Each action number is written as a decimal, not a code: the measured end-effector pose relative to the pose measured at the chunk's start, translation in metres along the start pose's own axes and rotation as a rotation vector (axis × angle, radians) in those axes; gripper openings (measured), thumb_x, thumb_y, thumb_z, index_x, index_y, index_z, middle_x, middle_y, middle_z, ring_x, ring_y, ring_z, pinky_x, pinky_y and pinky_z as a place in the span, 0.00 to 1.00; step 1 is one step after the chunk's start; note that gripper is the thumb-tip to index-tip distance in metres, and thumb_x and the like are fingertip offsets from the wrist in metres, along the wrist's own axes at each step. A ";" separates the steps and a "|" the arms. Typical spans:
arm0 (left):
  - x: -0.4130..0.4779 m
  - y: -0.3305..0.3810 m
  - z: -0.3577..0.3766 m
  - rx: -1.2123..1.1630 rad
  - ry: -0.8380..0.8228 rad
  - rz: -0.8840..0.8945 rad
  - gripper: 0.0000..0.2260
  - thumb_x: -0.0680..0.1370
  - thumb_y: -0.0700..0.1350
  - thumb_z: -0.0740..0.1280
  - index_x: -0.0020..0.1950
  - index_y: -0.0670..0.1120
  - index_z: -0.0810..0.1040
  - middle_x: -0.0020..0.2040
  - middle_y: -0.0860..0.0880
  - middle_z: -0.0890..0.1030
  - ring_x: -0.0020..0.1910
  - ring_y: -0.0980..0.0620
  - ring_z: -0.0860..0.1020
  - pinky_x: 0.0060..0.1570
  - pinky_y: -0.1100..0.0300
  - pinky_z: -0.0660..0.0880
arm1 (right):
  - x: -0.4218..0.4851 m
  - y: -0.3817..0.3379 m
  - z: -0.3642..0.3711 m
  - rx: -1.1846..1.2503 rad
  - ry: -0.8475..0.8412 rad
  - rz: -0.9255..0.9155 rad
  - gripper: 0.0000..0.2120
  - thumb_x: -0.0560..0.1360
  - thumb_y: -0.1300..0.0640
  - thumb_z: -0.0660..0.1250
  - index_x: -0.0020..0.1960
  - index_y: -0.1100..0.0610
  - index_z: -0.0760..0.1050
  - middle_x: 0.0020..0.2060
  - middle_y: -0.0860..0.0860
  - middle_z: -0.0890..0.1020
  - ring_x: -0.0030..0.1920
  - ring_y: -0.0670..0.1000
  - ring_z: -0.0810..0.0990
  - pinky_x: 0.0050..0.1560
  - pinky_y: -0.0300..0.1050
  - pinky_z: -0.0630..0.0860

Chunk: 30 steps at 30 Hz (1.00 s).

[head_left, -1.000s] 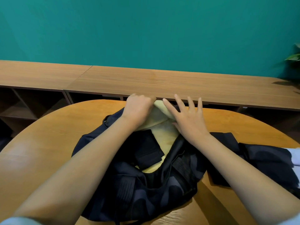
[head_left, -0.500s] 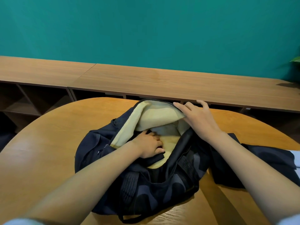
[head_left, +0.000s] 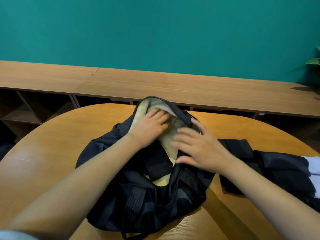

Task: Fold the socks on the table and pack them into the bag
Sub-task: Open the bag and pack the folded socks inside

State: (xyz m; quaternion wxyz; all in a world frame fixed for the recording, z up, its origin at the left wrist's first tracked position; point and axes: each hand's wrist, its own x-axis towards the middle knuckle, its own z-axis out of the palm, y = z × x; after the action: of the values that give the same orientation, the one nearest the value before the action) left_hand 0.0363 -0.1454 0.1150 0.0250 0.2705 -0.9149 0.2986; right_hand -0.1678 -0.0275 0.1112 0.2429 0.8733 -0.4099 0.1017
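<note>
Wooden table [head_left: 52,153], dark cloth [head_left: 280,170] beside bag [head_left: 138,196]

Left hand [head_left: 150,129] flat; right hand [head_left: 196,150] spread.

Left hand [head_left: 150,129] inside bag [head_left: 138,196]; right hand [head_left: 199,149] spread over it.

The dark bag [head_left: 138,196] lies slumped on the wooden table [head_left: 52,153], its mouth open, the pale yellow lining [head_left: 162,182] showing inside.
</note>
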 end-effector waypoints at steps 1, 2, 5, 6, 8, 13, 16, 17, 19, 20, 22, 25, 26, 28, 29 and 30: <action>0.000 -0.005 0.001 0.018 -0.049 -0.045 0.17 0.74 0.45 0.69 0.64 0.49 0.79 0.69 0.45 0.73 0.71 0.42 0.67 0.75 0.44 0.47 | -0.010 -0.005 0.002 -0.004 -0.092 -0.029 0.27 0.82 0.37 0.50 0.48 0.53 0.81 0.44 0.47 0.83 0.58 0.53 0.78 0.75 0.61 0.53; 0.000 -0.007 0.000 0.010 -0.101 -0.070 0.16 0.76 0.44 0.67 0.64 0.48 0.78 0.70 0.44 0.72 0.73 0.41 0.64 0.75 0.44 0.42 | -0.019 -0.007 0.005 -0.017 -0.159 -0.025 0.29 0.83 0.37 0.48 0.42 0.54 0.80 0.37 0.47 0.81 0.54 0.53 0.79 0.76 0.61 0.51; -0.006 0.006 -0.008 -0.046 -0.097 -0.045 0.11 0.77 0.49 0.67 0.56 0.47 0.82 0.58 0.45 0.79 0.67 0.39 0.71 0.75 0.39 0.46 | -0.042 -0.005 0.011 -0.063 -0.159 0.023 0.28 0.83 0.39 0.48 0.39 0.53 0.78 0.36 0.46 0.79 0.53 0.52 0.79 0.76 0.60 0.52; -0.010 0.018 -0.009 -0.095 -0.132 -0.012 0.14 0.78 0.54 0.64 0.57 0.47 0.81 0.57 0.47 0.79 0.66 0.41 0.71 0.75 0.37 0.43 | -0.046 -0.006 0.012 -0.063 -0.129 0.032 0.27 0.83 0.39 0.49 0.39 0.53 0.78 0.37 0.46 0.79 0.54 0.52 0.79 0.76 0.60 0.53; -0.023 0.045 -0.008 -0.229 -0.351 0.021 0.26 0.78 0.65 0.55 0.67 0.50 0.75 0.67 0.49 0.74 0.72 0.43 0.64 0.70 0.32 0.33 | -0.052 -0.009 0.014 -0.041 -0.081 0.048 0.25 0.83 0.41 0.50 0.42 0.52 0.78 0.41 0.46 0.81 0.58 0.52 0.78 0.75 0.59 0.54; -0.049 0.072 -0.002 -0.303 -0.538 0.038 0.34 0.76 0.62 0.63 0.78 0.55 0.55 0.79 0.48 0.53 0.77 0.39 0.47 0.69 0.29 0.35 | -0.060 -0.017 0.017 -0.026 -0.068 0.100 0.24 0.84 0.43 0.49 0.47 0.51 0.80 0.47 0.45 0.82 0.64 0.51 0.76 0.76 0.57 0.52; -0.050 0.060 0.005 -0.317 -0.506 -0.069 0.31 0.80 0.55 0.62 0.79 0.55 0.51 0.80 0.46 0.49 0.77 0.38 0.47 0.74 0.38 0.41 | -0.062 -0.018 0.018 -0.018 -0.056 0.118 0.24 0.84 0.43 0.48 0.48 0.51 0.80 0.47 0.44 0.82 0.64 0.50 0.75 0.76 0.56 0.52; -0.050 0.056 0.007 -0.331 -0.517 -0.103 0.30 0.81 0.54 0.61 0.80 0.55 0.50 0.80 0.46 0.48 0.78 0.37 0.46 0.74 0.40 0.43 | -0.062 -0.019 0.017 -0.012 -0.053 0.123 0.24 0.84 0.43 0.48 0.48 0.51 0.80 0.47 0.44 0.82 0.64 0.50 0.75 0.76 0.56 0.51; -0.049 0.053 0.010 -0.379 -0.555 -0.158 0.30 0.82 0.56 0.58 0.80 0.53 0.48 0.80 0.46 0.45 0.78 0.38 0.45 0.75 0.44 0.47 | -0.061 -0.020 0.016 -0.007 -0.052 0.131 0.23 0.83 0.43 0.48 0.49 0.51 0.81 0.48 0.44 0.82 0.64 0.50 0.75 0.76 0.57 0.52; -0.050 0.054 0.011 -0.393 -0.563 -0.167 0.30 0.82 0.58 0.56 0.80 0.52 0.48 0.80 0.46 0.44 0.78 0.39 0.44 0.75 0.45 0.47 | -0.060 -0.021 0.015 -0.008 -0.051 0.133 0.23 0.83 0.43 0.49 0.49 0.51 0.81 0.48 0.44 0.82 0.64 0.50 0.75 0.76 0.57 0.53; -0.050 0.058 0.014 -0.375 -0.572 -0.175 0.30 0.83 0.60 0.51 0.80 0.49 0.45 0.80 0.46 0.43 0.78 0.41 0.42 0.75 0.45 0.42 | -0.060 -0.022 0.014 -0.012 -0.058 0.139 0.23 0.83 0.43 0.49 0.49 0.50 0.81 0.48 0.44 0.82 0.65 0.51 0.75 0.75 0.58 0.54; -0.049 0.061 0.018 -0.355 -0.523 -0.261 0.29 0.84 0.56 0.49 0.80 0.44 0.42 0.80 0.44 0.42 0.78 0.44 0.40 0.76 0.48 0.41 | -0.060 -0.023 0.014 0.002 -0.071 0.149 0.21 0.83 0.44 0.51 0.51 0.50 0.81 0.50 0.44 0.82 0.66 0.50 0.74 0.75 0.58 0.55; -0.048 0.062 0.019 -0.352 -0.481 -0.283 0.29 0.85 0.54 0.49 0.80 0.43 0.42 0.80 0.44 0.42 0.78 0.45 0.40 0.75 0.49 0.41 | -0.060 -0.024 0.013 0.012 -0.071 0.152 0.21 0.83 0.44 0.51 0.52 0.51 0.81 0.51 0.44 0.82 0.67 0.50 0.74 0.75 0.58 0.55; -0.048 0.063 0.019 -0.346 -0.435 -0.283 0.28 0.85 0.51 0.50 0.80 0.42 0.43 0.80 0.44 0.44 0.79 0.46 0.43 0.75 0.49 0.41 | -0.060 -0.028 0.013 0.036 -0.064 0.161 0.20 0.83 0.45 0.52 0.54 0.51 0.80 0.53 0.45 0.82 0.68 0.50 0.73 0.75 0.58 0.56; -0.047 0.063 0.018 -0.355 -0.449 -0.274 0.27 0.85 0.50 0.51 0.80 0.43 0.43 0.80 0.45 0.45 0.79 0.46 0.44 0.75 0.49 0.41 | -0.061 -0.029 0.013 0.046 -0.060 0.167 0.20 0.83 0.45 0.52 0.56 0.52 0.80 0.55 0.45 0.82 0.69 0.51 0.72 0.75 0.58 0.56; -0.047 0.063 0.018 -0.373 -0.478 -0.266 0.26 0.85 0.49 0.51 0.80 0.43 0.44 0.80 0.45 0.46 0.79 0.47 0.44 0.76 0.49 0.42 | -0.062 -0.030 0.013 0.055 -0.059 0.178 0.19 0.82 0.46 0.52 0.58 0.53 0.79 0.57 0.46 0.81 0.70 0.51 0.71 0.75 0.58 0.56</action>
State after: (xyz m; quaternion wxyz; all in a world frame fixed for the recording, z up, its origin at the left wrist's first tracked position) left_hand 0.0467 -0.0903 0.0573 -0.1028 0.4407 -0.8905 0.0482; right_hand -0.1848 0.0236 0.0667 0.1967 0.8424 -0.4898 0.1083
